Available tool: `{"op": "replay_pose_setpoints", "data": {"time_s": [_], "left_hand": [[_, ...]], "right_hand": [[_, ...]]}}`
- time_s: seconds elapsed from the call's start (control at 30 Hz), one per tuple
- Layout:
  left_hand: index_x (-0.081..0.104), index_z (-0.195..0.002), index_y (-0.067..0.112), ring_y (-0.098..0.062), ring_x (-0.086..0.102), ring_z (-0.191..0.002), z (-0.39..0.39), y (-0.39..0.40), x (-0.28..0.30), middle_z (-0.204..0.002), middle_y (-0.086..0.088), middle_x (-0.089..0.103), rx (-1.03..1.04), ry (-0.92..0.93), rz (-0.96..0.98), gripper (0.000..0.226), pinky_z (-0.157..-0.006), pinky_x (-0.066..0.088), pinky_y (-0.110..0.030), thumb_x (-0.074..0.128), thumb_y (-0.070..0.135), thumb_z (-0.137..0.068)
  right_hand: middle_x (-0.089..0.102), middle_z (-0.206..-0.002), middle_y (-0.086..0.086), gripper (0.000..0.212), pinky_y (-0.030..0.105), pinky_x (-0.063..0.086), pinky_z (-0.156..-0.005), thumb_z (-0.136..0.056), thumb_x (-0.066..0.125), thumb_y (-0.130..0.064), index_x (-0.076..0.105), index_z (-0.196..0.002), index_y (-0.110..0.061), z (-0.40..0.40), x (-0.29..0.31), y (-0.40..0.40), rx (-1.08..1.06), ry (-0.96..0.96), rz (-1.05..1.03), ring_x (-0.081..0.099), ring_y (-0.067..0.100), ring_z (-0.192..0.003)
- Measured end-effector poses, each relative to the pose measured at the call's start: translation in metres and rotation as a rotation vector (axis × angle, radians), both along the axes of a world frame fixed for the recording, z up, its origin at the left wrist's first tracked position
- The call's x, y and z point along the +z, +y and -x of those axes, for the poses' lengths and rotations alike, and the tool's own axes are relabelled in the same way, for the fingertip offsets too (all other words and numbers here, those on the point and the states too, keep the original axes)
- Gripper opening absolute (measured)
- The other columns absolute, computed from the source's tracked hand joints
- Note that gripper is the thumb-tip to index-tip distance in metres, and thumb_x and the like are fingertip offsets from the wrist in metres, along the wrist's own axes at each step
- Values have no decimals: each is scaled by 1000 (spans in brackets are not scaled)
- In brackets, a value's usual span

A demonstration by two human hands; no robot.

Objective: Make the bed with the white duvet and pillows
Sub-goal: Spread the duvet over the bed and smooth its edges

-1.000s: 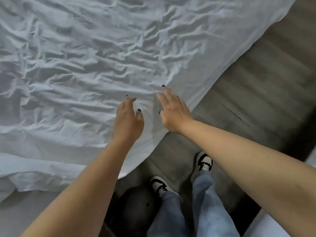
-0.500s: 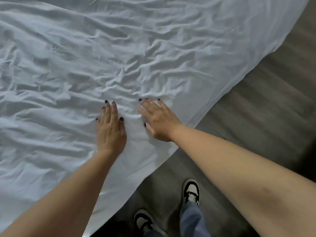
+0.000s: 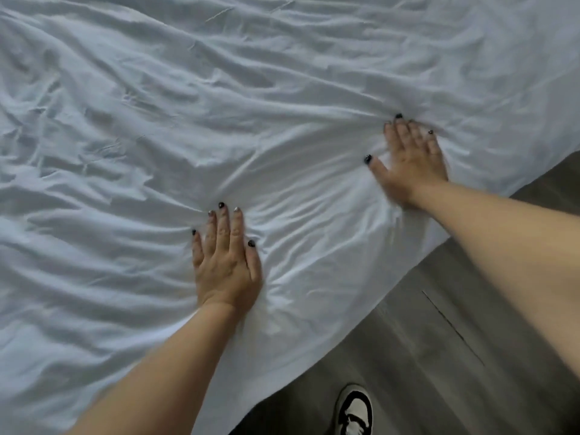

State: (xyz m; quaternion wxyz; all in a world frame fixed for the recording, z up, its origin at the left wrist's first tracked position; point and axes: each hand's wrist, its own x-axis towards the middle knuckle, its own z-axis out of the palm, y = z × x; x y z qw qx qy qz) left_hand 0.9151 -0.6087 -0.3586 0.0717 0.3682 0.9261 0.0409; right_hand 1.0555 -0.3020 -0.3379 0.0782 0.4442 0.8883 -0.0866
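Grey wood-look flooring fills the near right corner, and everything else in view is the white duvet, spread across the bed from the far edge down to a hem that runs diagonally from near left to far right. We see no pillows anywhere in view, so that part of the task is not yet visible to us. Creases cover most of the duvet, heaviest on the far left, while the band nearest the hem looks flatter.

Our left hand lies flat and open on the duvet near the centre, palm down, gripping nothing; small ridges fan out ahead of its fingers. Our right hand is likewise spread open and pressed flat, farther away and to the right, close to the hem, slightly blurred.

We judge the main risk to be this: pressing with open palms can simply push the creases onward instead of removing them, bunching cloth ahead of the fingertips. Since neither hand holds the hem, a firm stroke could also drag the duvet across the bed and leave it hanging unevenly. One black-and-white sneaker stands just beside the hem, so we could tread on any overhanging cloth and tug it down.
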Motion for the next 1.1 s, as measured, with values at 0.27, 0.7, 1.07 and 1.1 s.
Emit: {"op": "replay_pose_setpoints", "data": {"time_s": [0.27, 0.7, 1.07, 1.1], "left_hand": [[-9, -156, 30, -21, -14, -151, 64, -86, 31, -164, 0, -14, -278, -58, 294, 68, -121, -8, -50, 12, 58, -98], [38, -145, 8, -33, 25, -145, 149, -449, 140, -156, -16, 28, 502, 248, -157, 67, -115, 24, -54, 54, 19, -80], [72, -114, 14, -31, 69, -101, 217, -582, 111, -106, -14, 74, 1636, -1206, -1274, 56, -92, 52, -42, 49, 61, -92], [69, -121, 13, -30, 67, -106, 225, -585, 106, -111, -14, 73, 1589, -1264, -1318, 60, -98, 50, -42, 51, 62, -90]], "right_hand": [[-11, -163, 7, 85, 51, -6, -119, -94, 23, -61, -2, -155, -7, 65, -2, -180, 8, 115, 87, -11, 26, -149], [13, -162, -2, 69, 25, 8, -119, -95, 36, -49, 20, -153, -17, 229, 71, -548, 737, 433, 733, 10, 11, -148], [-15, -159, 3, 124, 47, 23, -116, -66, 71, -62, -13, -150, -26, 288, 101, -746, 1073, 11, 637, 3, 27, -146], [-17, -158, 4, 127, 46, 29, -113, -67, 75, -51, -18, -149, -25, 288, 97, -751, 1108, -23, 541, 7, 31, -144]]}}
